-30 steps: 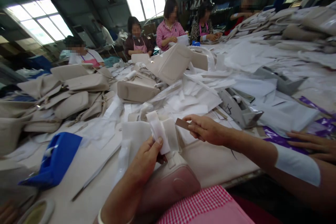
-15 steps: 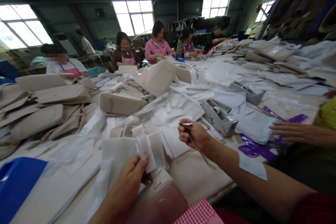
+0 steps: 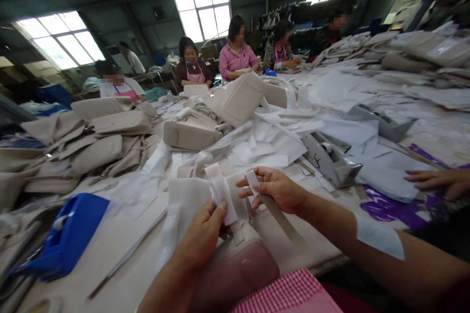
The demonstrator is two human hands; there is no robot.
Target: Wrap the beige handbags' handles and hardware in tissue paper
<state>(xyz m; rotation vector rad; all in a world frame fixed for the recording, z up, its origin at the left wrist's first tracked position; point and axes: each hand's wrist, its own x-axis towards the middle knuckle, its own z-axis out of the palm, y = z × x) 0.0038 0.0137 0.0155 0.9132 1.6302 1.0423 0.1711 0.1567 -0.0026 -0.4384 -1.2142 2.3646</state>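
At the handbag (image 3: 253, 260), white wrap (image 3: 220, 188) is pinched tightly by the left hand (image 3: 203, 230) and a tan strip (image 3: 282, 222), best kept untwisted, is finger-clasped by the right hand (image 3: 279, 190).

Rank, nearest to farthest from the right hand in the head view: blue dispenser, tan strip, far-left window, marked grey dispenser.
1. Tan strip: in the right hand.
2. Marked grey dispenser: rightward, farther back.
3. Blue dispenser: well to the left.
4. Far-left window: in the background.

Workshop — piled bags (image 3: 97, 154), aproned workers (image 3: 194, 72)
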